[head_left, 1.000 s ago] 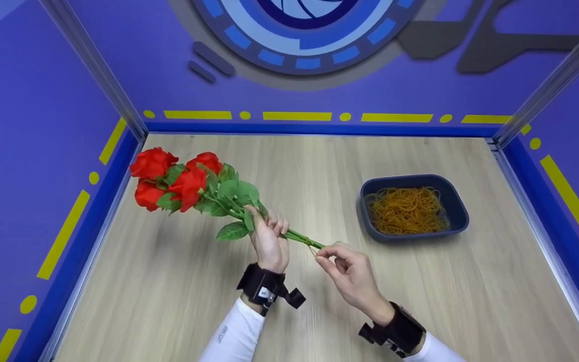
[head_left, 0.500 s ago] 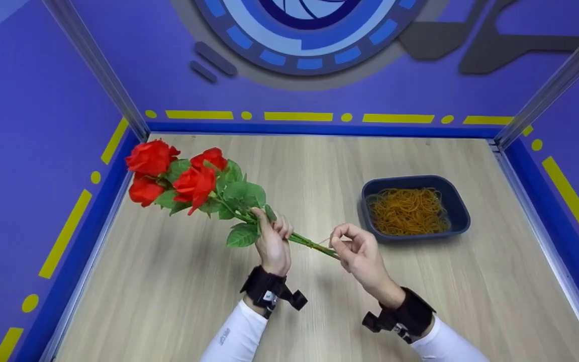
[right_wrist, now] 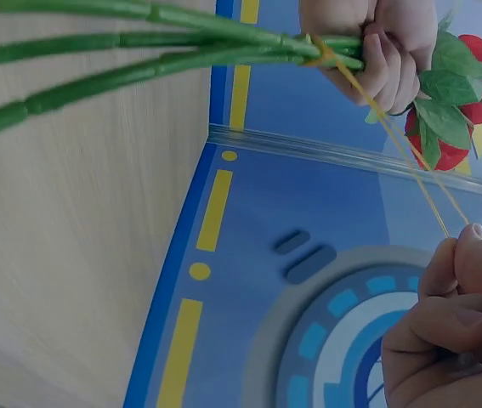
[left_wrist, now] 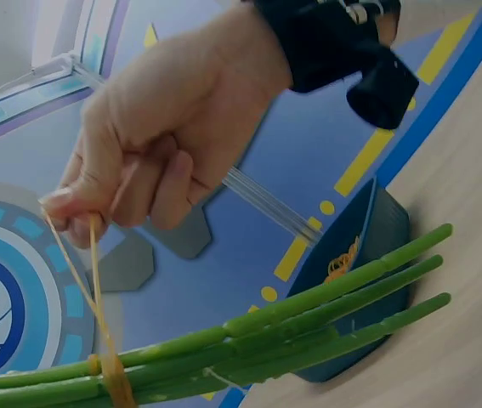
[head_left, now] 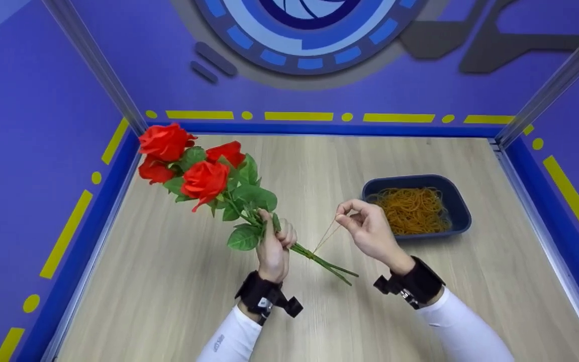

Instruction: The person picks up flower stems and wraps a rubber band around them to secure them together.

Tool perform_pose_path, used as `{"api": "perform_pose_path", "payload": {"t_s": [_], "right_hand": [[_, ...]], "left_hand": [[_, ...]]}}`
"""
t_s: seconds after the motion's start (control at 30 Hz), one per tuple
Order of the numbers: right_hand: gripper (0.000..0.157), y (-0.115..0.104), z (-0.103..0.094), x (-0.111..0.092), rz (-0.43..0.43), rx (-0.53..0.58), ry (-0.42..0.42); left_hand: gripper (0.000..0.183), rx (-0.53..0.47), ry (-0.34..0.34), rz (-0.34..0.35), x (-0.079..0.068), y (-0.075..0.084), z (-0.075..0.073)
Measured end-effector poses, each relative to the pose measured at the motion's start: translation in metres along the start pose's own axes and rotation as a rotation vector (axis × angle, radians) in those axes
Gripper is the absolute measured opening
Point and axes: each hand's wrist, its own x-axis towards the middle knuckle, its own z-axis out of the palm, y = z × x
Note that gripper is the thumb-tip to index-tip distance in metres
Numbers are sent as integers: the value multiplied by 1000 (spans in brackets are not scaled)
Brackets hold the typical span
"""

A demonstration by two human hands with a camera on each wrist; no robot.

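A bunch of red roses (head_left: pixel 205 180) with green leaves slants across the left half of the table in the head view. My left hand (head_left: pixel 273 251) grips its green stems (left_wrist: pixel 283 331) below the leaves. Past that hand, a yellow-orange rubber band (right_wrist: pixel 375 106) is wound round the stems. My right hand (head_left: pixel 368 231) pinches a loop of this band between thumb and forefinger. The loop is stretched taut up and away from the stems in both wrist views. Beyond the band, the cut stem ends fan apart slightly, held above the table.
A dark blue plastic box (head_left: pixel 458 208) stands on the wooden table (head_left: pixel 495 291) at the right, partly behind my right hand. Inside it lies a heap of rubber bands (head_left: pixel 415 211). Blue printed panels (head_left: pixel 294 95) wall the table at the back and sides.
My right hand has moved up and right from the stem ends, drawing the rubber band's loop out long. The left hand has lifted the roses slightly and tipped their heads upward.
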Motion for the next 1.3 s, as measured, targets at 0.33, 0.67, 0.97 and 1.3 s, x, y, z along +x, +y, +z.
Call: {"api": "perform_pose_path", "payload": {"t_s": [0.33, 0.67, 0.97, 1.3], "right_hand": [[6, 24, -11, 14, 72, 110, -34], [10, 40, -7, 11, 164, 240, -125], [18, 56, 11, -4, 178, 294, -123], [16, 51, 40, -27, 202, 232, -108]], "left_hand": [[56, -239, -55, -52, 2, 10, 2], [54, -419, -29, -84, -1, 22, 12], [53, -510, 23, -79, -3, 22, 22], [50, -504, 65, -2, -1, 22, 29]]}}
